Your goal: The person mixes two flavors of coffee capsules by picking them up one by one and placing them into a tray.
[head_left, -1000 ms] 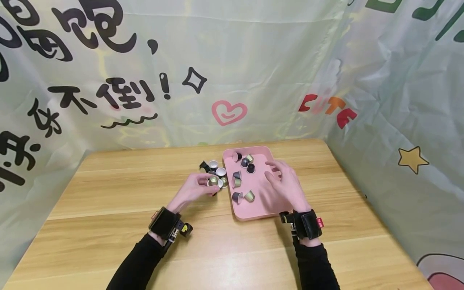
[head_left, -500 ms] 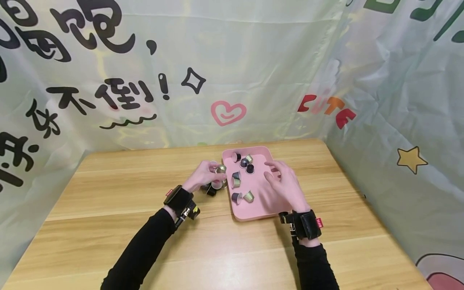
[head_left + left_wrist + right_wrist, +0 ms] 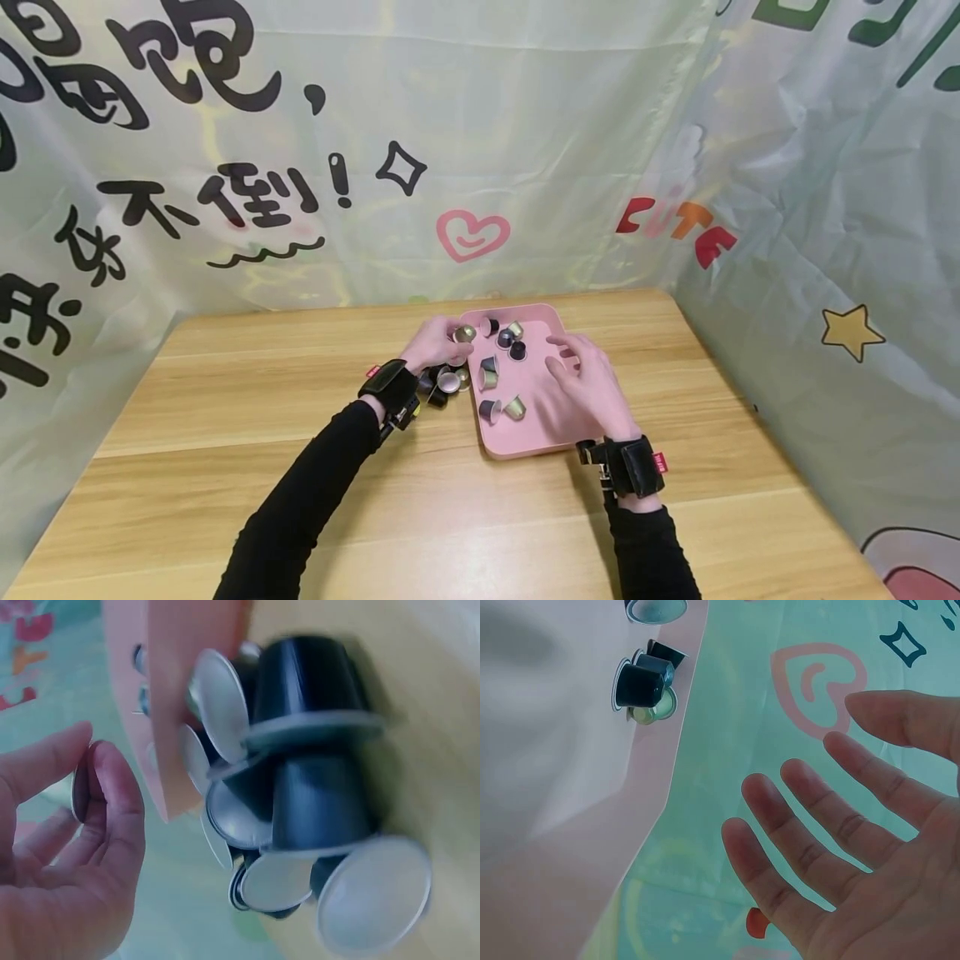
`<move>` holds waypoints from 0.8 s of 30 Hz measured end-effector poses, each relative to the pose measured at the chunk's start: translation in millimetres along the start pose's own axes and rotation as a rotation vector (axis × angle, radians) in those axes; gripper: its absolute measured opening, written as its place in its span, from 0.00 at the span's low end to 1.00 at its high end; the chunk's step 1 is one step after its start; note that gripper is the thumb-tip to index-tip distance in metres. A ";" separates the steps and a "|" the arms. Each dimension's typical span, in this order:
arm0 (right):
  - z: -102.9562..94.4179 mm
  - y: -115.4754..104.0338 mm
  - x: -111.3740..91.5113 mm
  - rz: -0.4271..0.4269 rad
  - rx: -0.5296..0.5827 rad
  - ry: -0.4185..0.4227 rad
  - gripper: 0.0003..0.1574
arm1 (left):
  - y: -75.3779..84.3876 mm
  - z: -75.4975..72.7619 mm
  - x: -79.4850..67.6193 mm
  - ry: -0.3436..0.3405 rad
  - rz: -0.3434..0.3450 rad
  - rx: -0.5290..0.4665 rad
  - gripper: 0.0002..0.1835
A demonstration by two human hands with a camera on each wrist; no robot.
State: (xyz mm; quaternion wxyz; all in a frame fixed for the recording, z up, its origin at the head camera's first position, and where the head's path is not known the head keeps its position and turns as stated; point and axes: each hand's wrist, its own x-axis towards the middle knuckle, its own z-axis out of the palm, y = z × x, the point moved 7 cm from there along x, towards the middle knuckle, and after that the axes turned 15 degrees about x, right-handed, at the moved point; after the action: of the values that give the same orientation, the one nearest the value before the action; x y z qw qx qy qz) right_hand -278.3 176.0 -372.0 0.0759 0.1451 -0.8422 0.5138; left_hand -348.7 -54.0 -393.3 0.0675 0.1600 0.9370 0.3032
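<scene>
Transfer of a pod (image 3: pixel 466 333) from the counter (image 3: pixel 300 400) to the pink tray (image 3: pixel 540 432) appears to be the step in hand. The left hand (image 3: pixel 431 343) pinches the pod between thumb and fingers at the tray's left rim, near its far corner; whether pod and rim touch cannot be told. A pile of pods (image 3: pixel 447 382) lies on the counter just beside the tray, and scattered pods (image 3: pixel 517 351) lie within it. The right hand (image 3: pixel 591 379), fingers spread and holding nothing, hangs over the tray's right side. The next move seems to call for carrying the pod inward past the rim and releasing it gently, lest it roll. Compared with half a second earlier, the left hand has moved farther forward and toward the tray, exposing more of the pile; the right hand and scattered pods are unchanged.
</scene>
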 end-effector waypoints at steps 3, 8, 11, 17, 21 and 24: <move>-0.1 -0.1 0.0 0.000 0.003 0.002 0.24 | 3.2 1.1 8.3 0.023 0.021 0.174 0.07; -0.7 -0.2 0.3 -0.005 0.004 0.005 0.24 | 7.9 5.8 19.4 0.002 -0.005 0.365 0.11; -0.5 -0.4 0.3 -0.009 0.001 0.004 0.24 | 8.0 9.8 23.0 -0.010 -0.001 0.401 0.06; -0.1 -0.8 0.2 -0.012 -0.003 0.006 0.24 | 6.8 11.2 18.2 -0.023 0.021 0.287 0.26; 0.0 -0.5 -0.1 -0.004 -0.006 0.003 0.24 | 4.1 3.5 7.9 0.020 0.049 0.192 0.26; -0.7 -1.1 -0.3 -0.001 -0.002 0.002 0.24 | -1.3 -4.4 -5.0 0.059 0.043 0.125 0.25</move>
State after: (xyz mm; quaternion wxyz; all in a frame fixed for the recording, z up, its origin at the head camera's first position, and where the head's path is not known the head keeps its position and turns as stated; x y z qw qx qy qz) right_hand -277.7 176.2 -370.9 0.0770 0.1449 -0.8426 0.5130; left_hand -345.3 -59.1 -390.3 0.0233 0.1751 0.9520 0.2501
